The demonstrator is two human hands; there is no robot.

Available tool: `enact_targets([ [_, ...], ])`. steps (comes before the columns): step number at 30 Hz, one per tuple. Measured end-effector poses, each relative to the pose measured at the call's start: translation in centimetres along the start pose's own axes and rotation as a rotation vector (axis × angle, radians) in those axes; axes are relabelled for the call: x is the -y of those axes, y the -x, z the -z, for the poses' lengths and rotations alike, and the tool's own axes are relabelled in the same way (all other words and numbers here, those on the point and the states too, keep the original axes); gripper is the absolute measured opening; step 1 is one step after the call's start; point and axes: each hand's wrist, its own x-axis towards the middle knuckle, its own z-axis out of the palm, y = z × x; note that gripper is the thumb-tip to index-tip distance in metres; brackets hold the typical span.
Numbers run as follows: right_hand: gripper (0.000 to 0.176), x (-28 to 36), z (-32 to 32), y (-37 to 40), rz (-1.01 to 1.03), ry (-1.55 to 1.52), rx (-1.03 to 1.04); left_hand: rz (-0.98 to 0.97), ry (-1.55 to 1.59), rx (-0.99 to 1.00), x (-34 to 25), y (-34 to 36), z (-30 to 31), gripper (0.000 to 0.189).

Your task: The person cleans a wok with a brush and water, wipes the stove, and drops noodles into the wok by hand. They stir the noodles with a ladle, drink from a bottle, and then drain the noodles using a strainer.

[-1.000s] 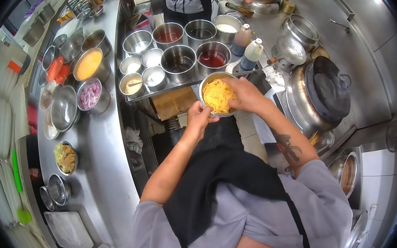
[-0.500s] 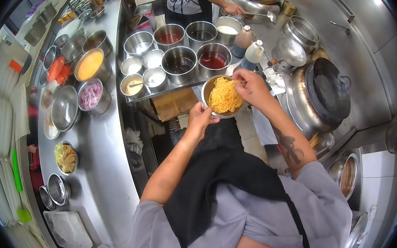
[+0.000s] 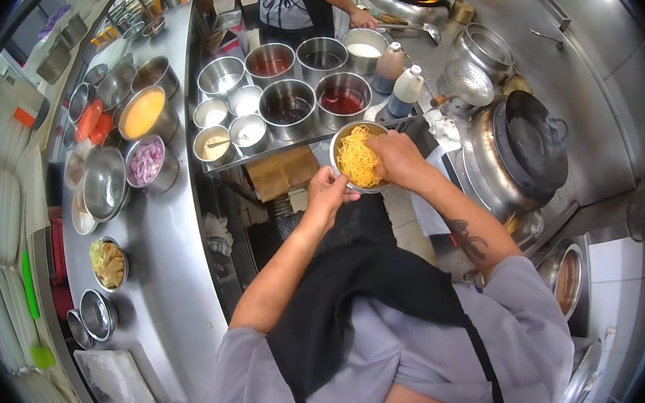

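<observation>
My left hand [image 3: 327, 195] grips the near-left rim of a metal bowl [image 3: 338, 134], its thumb on the edge. Thin yellow noodles [image 3: 356, 158] fill the bowl in a loose heap. From the right, my right hand [image 3: 399, 159] reaches over the rim with its curled fingers pressed into the noodles; the fingertips are partly hidden there. Just beyond the bowl is a steel stand with a pot of red liquid [image 3: 343, 98] and a pot of dark liquid [image 3: 287, 108].
On the left counter [image 3: 181, 291] are a pot of orange liquid [image 3: 144, 113], chopped purple onions [image 3: 147, 165] and a bowl of mixed food [image 3: 110, 264]. A wok [image 3: 536, 140] sits on the right-hand stove. A co-worker [image 3: 290, 8] holds a ladle [image 3: 431, 33] by another wok.
My right hand has moved down and left, deeper into the noodles. My left hand still holds the bowl. The co-worker's hand and ladle have shifted slightly.
</observation>
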Motion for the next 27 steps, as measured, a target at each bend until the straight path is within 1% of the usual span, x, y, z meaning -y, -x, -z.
enact_targets([
  [1, 0.046, -0.4, 0.4, -0.1, 0.003, -0.002, 0.004, 0.001, 0.003, -0.005, 0.0, 0.0, 0.0, 0.008],
  [3, 0.042, -1.1, 1.9, -0.2, 0.042, -0.157, -0.216, 0.006, 0.002, -0.008, 0.0, -0.2, 0.0, 0.008],
  [4, 0.042, -0.6, 2.4, -0.4, 0.041, -0.158, -0.215, 0.008, 0.001, -0.008, 0.1, -0.2, 0.1, 0.008],
  [6, 0.037, 0.2, 3.0, -0.7, -0.034, -0.238, -0.304, 0.032, 0.013, -0.025, -0.2, -0.3, 0.2, 0.008],
  [7, 0.03, -0.4, 1.5, -0.6, 0.012, -0.184, -0.304, 0.031, 0.012, -0.022, -0.3, -0.3, 0.1, 0.008],
  [8, 0.03, -0.6, 1.3, -0.4, 0.011, -0.183, -0.305, 0.043, 0.009, -0.02, -0.4, -0.2, 0.0, 0.008],
  [10, 0.024, -0.3, 1.7, -0.6, -0.059, -0.277, -0.181, 0.047, 0.007, -0.02, -0.4, -0.6, 0.1, 0.008],
  [11, 0.023, -0.3, 2.3, -0.5, -0.105, -0.319, -0.249, 0.037, 0.018, -0.021, -0.1, -0.7, 0.4, 0.008],
  [12, 0.023, 0.1, 2.8, -0.7, -0.105, -0.323, -0.245, 0.031, 0.028, -0.021, 0.1, -0.4, 0.5, 0.008],
  [14, 0.023, 0.4, 3.6, -1.1, -0.116, -0.435, -0.441, 0.043, 0.021, -0.032, 0.1, -0.4, 0.3, 0.008],
  [15, 0.025, 0.1, 3.2, -0.8, -0.146, -0.419, -0.302, 0.048, 0.018, -0.04, -0.1, -0.6, 0.2, 0.008],
  [16, 0.025, -0.2, 2.8, -0.6, -0.149, -0.417, -0.308, 0.047, 0.015, -0.034, -0.2, -0.6, 0.1, 0.008],
  [18, 0.027, -0.7, 2.0, -0.4, -0.095, -0.46, -0.157, 0.018, 0.004, -0.028, -0.6, -0.4, 0.0, 0.009],
  [19, 0.032, -1.0, 1.8, -0.6, -0.039, -0.389, -0.197, 0.02, 0.004, -0.028, -0.7, -0.3, -0.2, 0.009],
  [20, 0.032, -1.2, 1.1, -0.6, -0.046, -0.39, -0.199, 0.017, -0.002, -0.022, -0.8, -0.1, -0.4, 0.008],
  [22, 0.037, -0.9, 0.0, -0.6, 0.026, -0.16, -0.189, 0.019, -0.016, -0.005, -0.8, -0.1, -0.9, 0.008],
  [23, 0.04, -0.9, -0.3, -0.6, -0.03, -0.067, -0.075, 0.013, -0.019, 0.016, -0.8, -0.1, -1.2, 0.009],
  [24, 0.04, -1.3, -0.2, -0.5, -0.037, -0.065, -0.081, 0.004, -0.021, 0.036, -0.7, -0.3, -1.4, 0.009],
  [26, 0.036, -2.5, -0.4, -0.5, 0.02, -0.188, -0.191, 0.016, -0.013, 0.042, -0.2, -0.8, -1.3, 0.009],
  [27, 0.032, -2.3, 1.4, -0.3, -0.009, -0.233, -0.206, 0.03, -0.004, 0.046, 0.1, -1.0, -1.2, 0.009],
])
